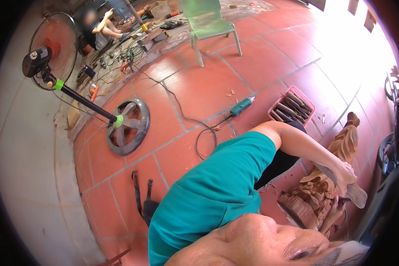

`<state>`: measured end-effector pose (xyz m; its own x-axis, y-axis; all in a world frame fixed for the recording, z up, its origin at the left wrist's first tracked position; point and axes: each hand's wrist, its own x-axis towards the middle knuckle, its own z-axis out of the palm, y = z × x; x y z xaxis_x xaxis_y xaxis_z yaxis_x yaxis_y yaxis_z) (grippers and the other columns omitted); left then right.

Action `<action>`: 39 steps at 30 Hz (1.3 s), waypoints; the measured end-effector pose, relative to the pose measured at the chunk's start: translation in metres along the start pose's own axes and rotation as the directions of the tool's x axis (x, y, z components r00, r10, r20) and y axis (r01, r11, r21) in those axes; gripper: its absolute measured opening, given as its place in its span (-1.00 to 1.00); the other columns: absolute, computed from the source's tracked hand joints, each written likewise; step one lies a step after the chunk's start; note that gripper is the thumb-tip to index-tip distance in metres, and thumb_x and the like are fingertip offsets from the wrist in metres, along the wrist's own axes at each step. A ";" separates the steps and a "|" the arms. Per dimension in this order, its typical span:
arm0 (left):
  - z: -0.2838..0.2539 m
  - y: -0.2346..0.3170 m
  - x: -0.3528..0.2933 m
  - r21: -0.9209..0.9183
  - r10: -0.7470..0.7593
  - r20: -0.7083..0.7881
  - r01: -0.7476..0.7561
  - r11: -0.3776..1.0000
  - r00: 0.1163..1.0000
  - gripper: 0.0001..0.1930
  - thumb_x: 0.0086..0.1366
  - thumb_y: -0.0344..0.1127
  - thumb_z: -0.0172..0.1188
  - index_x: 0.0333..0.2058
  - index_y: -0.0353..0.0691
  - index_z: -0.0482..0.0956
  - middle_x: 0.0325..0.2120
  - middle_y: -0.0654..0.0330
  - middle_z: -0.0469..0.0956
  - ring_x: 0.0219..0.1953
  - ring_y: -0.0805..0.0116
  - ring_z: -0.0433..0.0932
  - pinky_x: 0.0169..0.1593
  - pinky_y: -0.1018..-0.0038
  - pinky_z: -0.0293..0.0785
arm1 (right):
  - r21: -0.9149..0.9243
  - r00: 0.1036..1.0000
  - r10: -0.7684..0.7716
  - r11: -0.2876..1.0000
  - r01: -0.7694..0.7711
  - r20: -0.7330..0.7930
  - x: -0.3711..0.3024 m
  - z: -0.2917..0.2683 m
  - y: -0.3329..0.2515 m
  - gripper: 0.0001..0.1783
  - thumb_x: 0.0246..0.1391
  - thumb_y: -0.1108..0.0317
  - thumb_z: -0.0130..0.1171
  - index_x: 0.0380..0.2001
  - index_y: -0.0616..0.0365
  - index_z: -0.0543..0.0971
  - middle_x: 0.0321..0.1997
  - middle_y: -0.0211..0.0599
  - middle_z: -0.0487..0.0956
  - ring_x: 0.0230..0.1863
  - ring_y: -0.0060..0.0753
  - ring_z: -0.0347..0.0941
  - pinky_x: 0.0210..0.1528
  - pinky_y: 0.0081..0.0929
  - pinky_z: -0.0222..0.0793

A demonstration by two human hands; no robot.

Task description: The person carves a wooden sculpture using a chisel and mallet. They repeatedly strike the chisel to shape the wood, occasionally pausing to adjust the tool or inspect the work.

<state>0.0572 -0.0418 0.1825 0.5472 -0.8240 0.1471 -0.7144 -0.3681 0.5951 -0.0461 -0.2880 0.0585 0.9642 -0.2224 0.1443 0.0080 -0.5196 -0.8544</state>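
On the right, my left hand [345, 174] is closed around a flat, pale wooden paddle-like mallet [357, 195], its broad end sticking out past the fingers. Just below it, my right hand [333, 214] pinches a thin dark tool that looks like a chisel, though mostly hidden. Both hands are over a reddish-brown wood carving [345, 144] lying on the floor. Robe-like folds run along its far part, and its near end has rough, chunky shapes beside a thick base [298, 210]. Whether the chisel tip touches the wood, I cannot tell.
A pink basket [314, 107] of wooden-handled tools stands beyond my arm. On the tiles lie a green power tool [242, 106] with a looping cord and wood chips. A green chair [202, 20], a standing fan [127, 126] and a seated person [103, 33] are farther off.
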 end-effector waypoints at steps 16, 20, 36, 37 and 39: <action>-0.043 0.030 -0.035 -0.666 -0.228 -0.135 0.082 0.741 0.964 -0.35 -0.03 0.02 0.45 -0.10 -0.39 0.56 -0.27 -0.03 0.62 -0.19 0.10 0.61 -0.11 0.23 0.51 | 0.250 0.999 0.034 0.968 -0.026 -0.028 0.004 -0.012 0.029 -0.77 0.28 0.36 0.22 -0.05 0.15 0.52 -0.24 -0.40 0.55 -0.32 -0.63 0.51 -0.35 -0.70 0.46; -0.039 0.037 -0.051 -0.864 -0.318 -0.044 0.123 0.488 0.947 -0.40 -0.04 -0.09 0.45 -0.10 -0.40 0.52 -0.30 0.04 0.58 -0.27 0.22 0.57 -0.22 0.26 0.50 | 0.222 0.998 0.059 0.974 -0.052 -0.025 0.000 -0.010 0.027 -0.73 0.27 0.35 0.23 -0.03 0.17 0.51 -0.23 -0.38 0.54 -0.30 -0.62 0.50 -0.33 -0.68 0.47; -0.052 0.008 -0.058 -0.946 -0.222 -0.075 0.001 0.323 0.972 -0.74 0.16 -0.30 0.42 -0.22 -0.19 0.56 -0.48 0.26 0.64 -0.64 0.60 0.51 -0.61 0.60 0.41 | 0.025 0.993 0.029 0.999 -0.026 -0.114 -0.029 0.000 -0.063 -0.73 0.13 0.32 0.33 -0.15 0.24 0.62 -0.30 -0.39 0.64 -0.29 -0.59 0.51 -0.20 -0.52 0.44; -0.054 0.009 -0.056 -0.941 -0.249 -0.037 0.050 0.334 0.968 -0.74 0.17 -0.31 0.41 -0.22 -0.19 0.54 -0.54 0.26 0.60 -0.66 0.56 0.50 -0.61 0.59 0.41 | 0.012 0.986 0.073 0.997 -0.072 -0.149 -0.029 0.000 -0.061 -0.69 0.11 0.32 0.35 -0.12 0.24 0.61 -0.30 -0.38 0.65 -0.28 -0.61 0.52 -0.18 -0.53 0.45; -0.053 0.013 -0.054 -0.934 -0.227 -0.040 0.044 0.355 0.973 -0.76 0.22 -0.31 0.38 -0.24 -0.21 0.49 -0.62 0.25 0.54 -0.69 0.50 0.49 -0.61 0.57 0.41 | 0.021 0.987 0.067 0.998 -0.064 -0.146 -0.034 -0.003 -0.057 -0.67 0.08 0.31 0.37 -0.12 0.23 0.62 -0.30 -0.33 0.66 -0.28 -0.57 0.55 -0.16 -0.50 0.47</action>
<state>0.0414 0.0210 0.2240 0.7118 -0.7012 0.0397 0.1783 0.2351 0.9555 -0.0799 -0.2531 0.1036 0.9137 -0.3743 0.1581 -0.0484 -0.4866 -0.8723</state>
